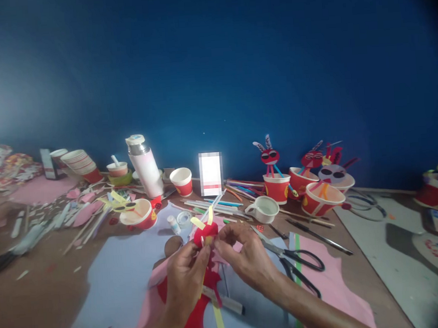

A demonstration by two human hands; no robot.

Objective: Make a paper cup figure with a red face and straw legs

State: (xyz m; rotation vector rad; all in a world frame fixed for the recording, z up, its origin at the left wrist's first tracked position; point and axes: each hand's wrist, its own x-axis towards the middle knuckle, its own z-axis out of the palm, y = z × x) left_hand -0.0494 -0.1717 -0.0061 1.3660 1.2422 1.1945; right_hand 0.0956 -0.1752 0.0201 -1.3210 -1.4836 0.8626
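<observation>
Between my two hands is a small red paper cutout (204, 230) with two pale yellow paper strips standing up from its top like ears. My left hand (187, 271) pinches it between thumb and fingers from the left. At its right edge, my right hand (246, 254) has its thumb and fingertips closed on it, near a small yellow patch on its face. The fingertips partly hide that patch. Beneath the hands lie red paper (190, 323), a marker (228, 302) with a dark tip, and a yellow paper strip (218, 319). Black-handled scissors (293, 258) lie open beside my right forearm.
Behind the hands stand a white flask (145, 171), a red-and-white paper cup (181, 181) and a pale mug (264, 210). At right, paper cups (277, 189) hold red paper faces on sticks. Paper scraps and sticks litter the left. A blue wall (213, 74) rises behind.
</observation>
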